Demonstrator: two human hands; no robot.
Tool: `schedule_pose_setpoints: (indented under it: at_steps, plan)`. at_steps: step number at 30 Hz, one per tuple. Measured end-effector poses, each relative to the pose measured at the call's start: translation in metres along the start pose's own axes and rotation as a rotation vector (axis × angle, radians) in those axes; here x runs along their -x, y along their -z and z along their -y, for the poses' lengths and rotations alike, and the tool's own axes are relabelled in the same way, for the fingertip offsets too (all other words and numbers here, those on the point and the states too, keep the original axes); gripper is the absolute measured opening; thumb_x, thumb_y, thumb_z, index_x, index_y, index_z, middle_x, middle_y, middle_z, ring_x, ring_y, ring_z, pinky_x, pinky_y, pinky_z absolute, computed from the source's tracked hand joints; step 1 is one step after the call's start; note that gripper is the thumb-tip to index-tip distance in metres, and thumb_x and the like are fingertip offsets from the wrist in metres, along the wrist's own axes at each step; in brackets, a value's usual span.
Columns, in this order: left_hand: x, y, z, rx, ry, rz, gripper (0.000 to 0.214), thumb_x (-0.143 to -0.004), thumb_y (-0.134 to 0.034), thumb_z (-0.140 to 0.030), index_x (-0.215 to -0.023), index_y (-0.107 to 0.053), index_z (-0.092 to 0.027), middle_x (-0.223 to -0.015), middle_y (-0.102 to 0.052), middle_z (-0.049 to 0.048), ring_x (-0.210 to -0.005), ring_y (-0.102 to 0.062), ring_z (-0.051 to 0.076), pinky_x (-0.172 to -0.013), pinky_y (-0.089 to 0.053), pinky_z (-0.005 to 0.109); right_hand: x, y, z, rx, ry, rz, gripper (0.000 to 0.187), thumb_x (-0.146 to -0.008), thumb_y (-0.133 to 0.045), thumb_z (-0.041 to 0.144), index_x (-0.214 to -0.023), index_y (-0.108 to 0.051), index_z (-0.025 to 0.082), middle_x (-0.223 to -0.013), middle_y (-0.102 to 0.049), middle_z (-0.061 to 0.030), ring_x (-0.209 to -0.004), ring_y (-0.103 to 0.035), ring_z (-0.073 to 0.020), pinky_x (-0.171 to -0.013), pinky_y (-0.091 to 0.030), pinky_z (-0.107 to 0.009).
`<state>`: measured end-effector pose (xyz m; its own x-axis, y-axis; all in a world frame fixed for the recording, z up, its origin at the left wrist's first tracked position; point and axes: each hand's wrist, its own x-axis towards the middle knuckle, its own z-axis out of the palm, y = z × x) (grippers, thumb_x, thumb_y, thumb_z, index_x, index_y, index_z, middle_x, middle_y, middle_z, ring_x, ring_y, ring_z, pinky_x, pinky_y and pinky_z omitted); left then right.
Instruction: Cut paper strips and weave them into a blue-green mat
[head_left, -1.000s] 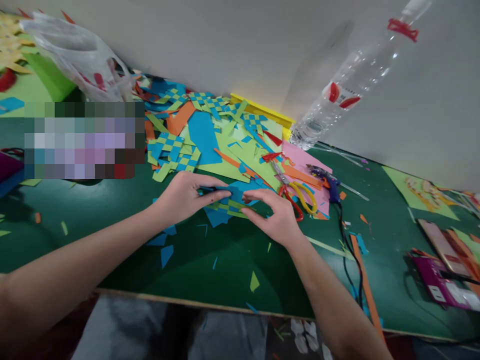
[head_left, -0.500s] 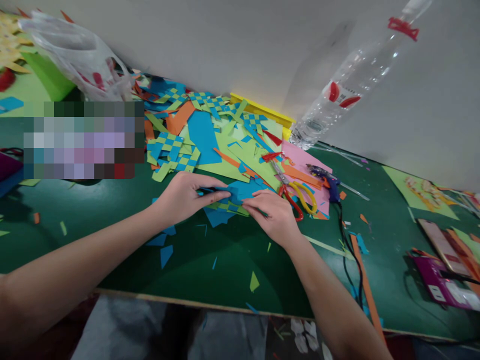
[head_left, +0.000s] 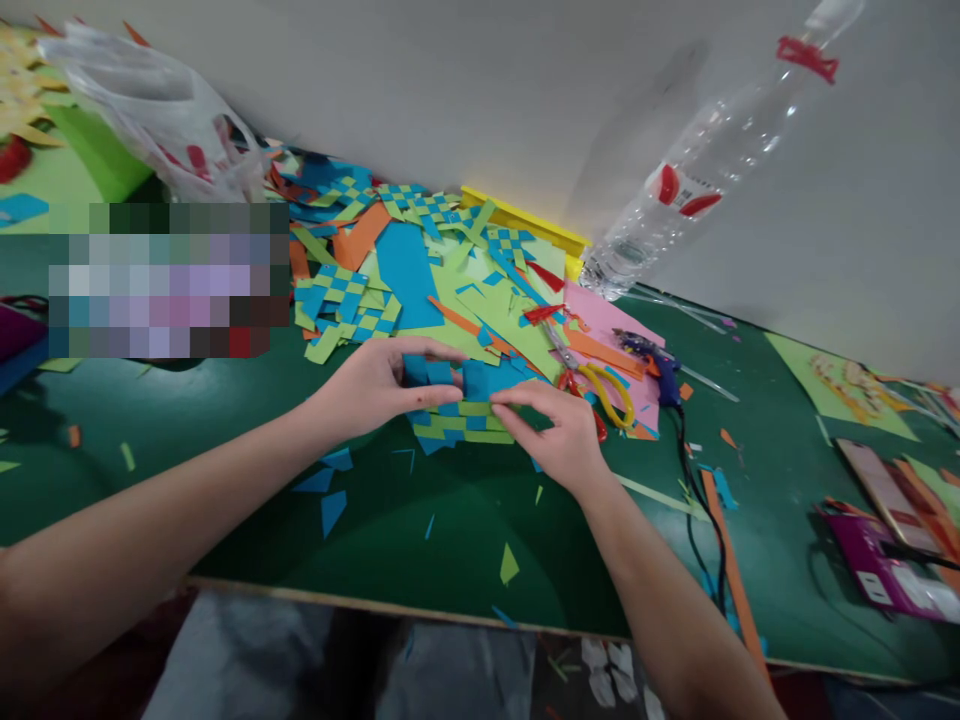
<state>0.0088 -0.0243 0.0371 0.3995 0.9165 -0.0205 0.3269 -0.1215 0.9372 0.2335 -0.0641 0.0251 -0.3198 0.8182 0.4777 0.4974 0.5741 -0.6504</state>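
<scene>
A woven piece of blue and light-green paper strips (head_left: 459, 408) is held just above the dark green table (head_left: 450, 530), tilted up toward me. My left hand (head_left: 371, 385) pinches its left edge with thumb and fingers closed. On its right edge, my right hand (head_left: 559, 435) is closed with a thumb-and-finger grip. Loose blue strip ends stick up between the two hands.
A heap of blue, green and orange paper cuttings (head_left: 405, 260) lies behind the hands. Red-and-yellow scissors (head_left: 592, 385) and a blue glue gun (head_left: 652, 360) with a black cord sit to the right. A clear plastic bottle (head_left: 690, 180) leans on the wall. Scraps dot the table.
The woven piece was lying flat under both hands; now both hands have lifted and tilted it up, showing its checkered face. The hands have moved closer together.
</scene>
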Motion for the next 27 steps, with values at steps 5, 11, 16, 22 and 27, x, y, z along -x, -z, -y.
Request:
schedule_pose_setpoints:
  at_steps: [5,11,16,22,27]
  plan:
    - [-0.0027,-0.0028,0.0062,0.017,0.05,0.057,0.03,-0.065,-0.077,-0.042,-0.084,-0.071,-0.018,-0.067,-0.067,-0.0009,-0.054,-0.055,0.01,-0.048,-0.043,0.019,-0.0001,-0.0009,0.0013,-0.052,-0.056,0.041,0.011,-0.086,-0.062,0.022,-0.092,-0.071,0.024,-0.09,-0.075,-0.0003,-0.083,-0.069,-0.0154,-0.077,-0.055,-0.029]
    - [-0.0018,-0.0008,0.0056,-0.126,-0.026,0.056,0.031,-0.071,-0.071,-0.046,-0.068,-0.066,-0.016,-0.054,-0.054,-0.0036,-0.048,-0.044,0.008,-0.044,-0.033,0.02,-0.0008,-0.0003,0.0004,-0.019,-0.067,0.105,0.012,-0.087,-0.061,0.026,-0.092,-0.072,0.025,-0.089,-0.075,-0.0008,-0.083,-0.07,-0.0165,-0.076,-0.056,-0.03]
    - [-0.0022,0.0011,0.0071,-0.115,-0.009,0.031,0.034,-0.071,-0.07,-0.047,-0.063,-0.059,-0.016,-0.053,-0.045,-0.0045,-0.047,-0.037,0.008,-0.044,-0.029,0.021,-0.0017,0.0021,0.0002,-0.036,-0.092,0.1,0.012,-0.087,-0.061,0.026,-0.093,-0.072,0.024,-0.092,-0.075,-0.0005,-0.084,-0.07,-0.016,-0.077,-0.056,-0.028]
    - [-0.0028,0.0022,0.0054,-0.13,0.013,0.017,0.037,-0.071,-0.069,-0.051,-0.064,-0.059,-0.017,-0.054,-0.048,-0.0037,-0.048,-0.039,0.009,-0.045,-0.031,0.021,-0.0017,0.0031,0.0009,-0.092,-0.153,0.101,0.016,-0.085,-0.064,0.029,-0.098,-0.07,0.023,-0.094,-0.075,-0.0016,-0.086,-0.07,-0.017,-0.079,-0.057,-0.03]
    - [-0.003,0.003,0.0065,-0.131,0.028,0.009,0.037,-0.072,-0.068,-0.053,-0.072,-0.064,-0.016,-0.059,-0.054,-0.0015,-0.049,-0.041,0.009,-0.046,-0.033,0.022,0.0002,0.0017,-0.0025,-0.138,-0.195,0.157,0.027,-0.078,-0.071,0.035,-0.102,-0.068,0.022,-0.095,-0.074,-0.0031,-0.088,-0.07,-0.0178,-0.081,-0.056,-0.031]
